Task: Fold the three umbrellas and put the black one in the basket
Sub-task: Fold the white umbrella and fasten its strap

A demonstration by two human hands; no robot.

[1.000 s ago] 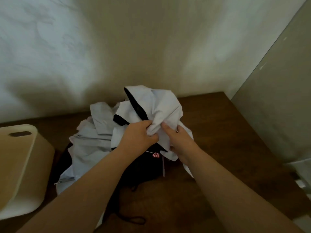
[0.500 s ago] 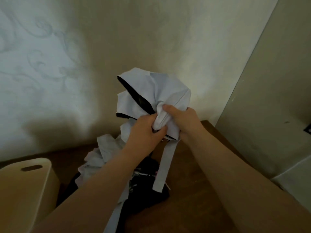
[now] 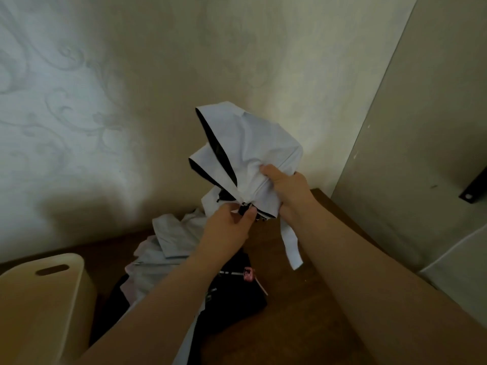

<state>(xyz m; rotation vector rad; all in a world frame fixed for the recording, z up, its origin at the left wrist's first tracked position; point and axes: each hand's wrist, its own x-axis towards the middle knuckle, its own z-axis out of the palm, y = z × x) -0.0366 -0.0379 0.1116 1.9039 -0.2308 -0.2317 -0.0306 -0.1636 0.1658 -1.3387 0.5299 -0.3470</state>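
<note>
Left hand (image 3: 228, 227): raised above the table, fingers curled and the thumb pinching the gathered lower end of the white umbrella, where a small dark part shows.
Right hand (image 3: 291, 189): thumb pressed into the white cloth, fingers wrapped round the bundle from the right side, gripping it.
White umbrella (image 3: 250, 154): held in the air by both hands in front of the wall, its canopy bunched and crumpled (white outside, black lining showing along the folds); a white strap (image 3: 292, 247) hangs loose from it below the right wrist.
Grey umbrella (image 3: 171, 242): a pale, rumpled heap lying on the table by the wall, partly hidden behind the left forearm.
Black umbrella (image 3: 237, 304): lying on the table under and beside the left forearm, dark cloth with a small pink piece on it; not in the basket.
Basket (image 3: 39, 306): cream, with a slot handle near its rim, standing at the left edge of the table, near the heap.
Table (image 3: 303, 325): dark brown wood.
</note>
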